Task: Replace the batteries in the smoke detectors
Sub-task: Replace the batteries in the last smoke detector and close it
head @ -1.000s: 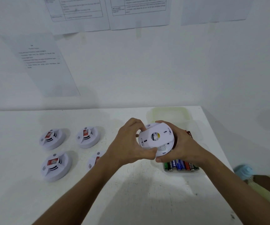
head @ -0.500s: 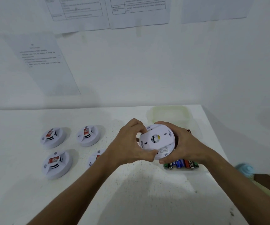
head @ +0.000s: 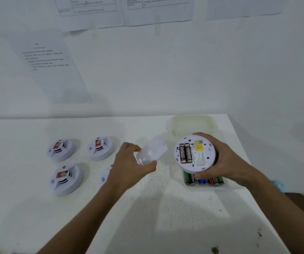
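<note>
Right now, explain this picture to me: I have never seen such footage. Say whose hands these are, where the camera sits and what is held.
There is no machine here. A person wears one camera on the head, looking down at their own two hands over a white table.

The right hand holds a smoke detector turned back-up, with two black batteries showing inside. The left hand pinches the blurred white cover beside it.

Three more detectors lie face-up on the left, and a fourth is partly hidden behind the left wrist. Loose batteries lie below the right hand, in what seems a clear tray. A pale lid or tub sits behind. Papers hang on the wall.
</note>
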A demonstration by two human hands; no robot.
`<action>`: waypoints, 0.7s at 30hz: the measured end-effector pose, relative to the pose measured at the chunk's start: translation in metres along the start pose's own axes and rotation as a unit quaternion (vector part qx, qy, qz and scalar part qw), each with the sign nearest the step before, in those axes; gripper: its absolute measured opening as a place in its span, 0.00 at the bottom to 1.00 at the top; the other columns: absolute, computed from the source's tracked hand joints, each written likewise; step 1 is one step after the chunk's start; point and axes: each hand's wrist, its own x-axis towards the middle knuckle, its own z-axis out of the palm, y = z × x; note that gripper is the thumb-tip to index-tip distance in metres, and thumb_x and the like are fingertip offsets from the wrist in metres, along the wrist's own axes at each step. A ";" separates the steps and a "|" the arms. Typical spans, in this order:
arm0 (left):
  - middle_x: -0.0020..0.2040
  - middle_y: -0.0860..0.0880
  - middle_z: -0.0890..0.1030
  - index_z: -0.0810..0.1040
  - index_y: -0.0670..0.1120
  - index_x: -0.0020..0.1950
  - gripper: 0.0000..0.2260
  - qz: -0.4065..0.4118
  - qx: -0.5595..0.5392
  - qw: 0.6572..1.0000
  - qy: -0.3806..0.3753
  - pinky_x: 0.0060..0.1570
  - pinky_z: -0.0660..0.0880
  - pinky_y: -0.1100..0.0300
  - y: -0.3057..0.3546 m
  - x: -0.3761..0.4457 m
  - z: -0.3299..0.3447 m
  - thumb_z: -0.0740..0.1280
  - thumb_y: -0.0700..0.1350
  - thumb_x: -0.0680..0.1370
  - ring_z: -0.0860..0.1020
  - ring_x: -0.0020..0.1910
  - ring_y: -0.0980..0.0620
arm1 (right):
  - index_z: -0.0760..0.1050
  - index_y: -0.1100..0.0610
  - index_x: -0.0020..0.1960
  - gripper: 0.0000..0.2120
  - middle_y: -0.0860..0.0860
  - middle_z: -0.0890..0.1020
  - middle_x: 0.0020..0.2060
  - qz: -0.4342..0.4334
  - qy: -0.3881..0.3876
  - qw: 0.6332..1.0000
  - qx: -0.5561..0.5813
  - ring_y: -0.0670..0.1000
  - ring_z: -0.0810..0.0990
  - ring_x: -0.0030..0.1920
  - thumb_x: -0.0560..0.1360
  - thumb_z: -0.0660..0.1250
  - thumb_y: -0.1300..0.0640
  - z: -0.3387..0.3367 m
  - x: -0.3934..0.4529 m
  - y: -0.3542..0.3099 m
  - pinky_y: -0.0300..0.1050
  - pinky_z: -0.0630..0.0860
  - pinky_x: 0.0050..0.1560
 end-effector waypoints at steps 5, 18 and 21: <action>0.48 0.52 0.71 0.75 0.45 0.46 0.20 -0.011 0.089 0.987 -0.132 0.34 0.68 0.70 -0.014 -0.019 0.035 0.75 0.55 0.64 0.71 0.40 0.58 | 0.68 0.46 0.71 0.50 0.44 0.80 0.62 0.016 -0.014 1.000 -0.003 0.46 0.78 0.63 0.54 0.84 0.63 -0.007 -0.009 0.004 0.40 0.79 0.56; 0.62 0.52 0.74 0.76 0.49 0.65 0.22 0.042 0.006 0.995 -0.087 0.45 0.74 0.66 0.011 -0.014 0.018 0.72 0.55 0.73 0.78 0.43 0.59 | 0.65 0.43 0.73 0.52 0.33 0.77 0.60 0.031 -0.019 0.999 -0.015 0.40 0.76 0.64 0.54 0.84 0.61 0.008 -0.011 0.004 0.40 0.78 0.60; 0.62 0.57 0.77 0.75 0.55 0.64 0.19 0.080 -0.069 0.985 -0.136 0.46 0.79 0.66 0.042 -0.005 -0.006 0.71 0.52 0.73 0.80 0.48 0.60 | 0.65 0.45 0.73 0.52 0.35 0.77 0.61 0.021 -0.020 0.999 -0.023 0.42 0.75 0.65 0.55 0.85 0.63 0.010 -0.007 0.002 0.40 0.78 0.60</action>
